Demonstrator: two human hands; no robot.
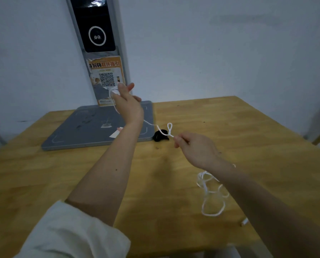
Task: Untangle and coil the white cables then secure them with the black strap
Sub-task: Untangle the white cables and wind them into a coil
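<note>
White cable (169,129) thin, limp, light; left hand (124,101) holds wound turns, right hand (192,148) pinches strand near kink; grip beside loop

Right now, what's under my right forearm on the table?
A loose tangle of white cable lies on the wooden table beneath the right forearm, with a connector end nearby. The forearm covers part of the tangle, so its full extent cannot be seen.

Wooden table (230,127) filling the lower frame, grey base (92,127) at centre left, black strap (160,135) mid-frame, tangled white cable (212,194) at lower right
</note>
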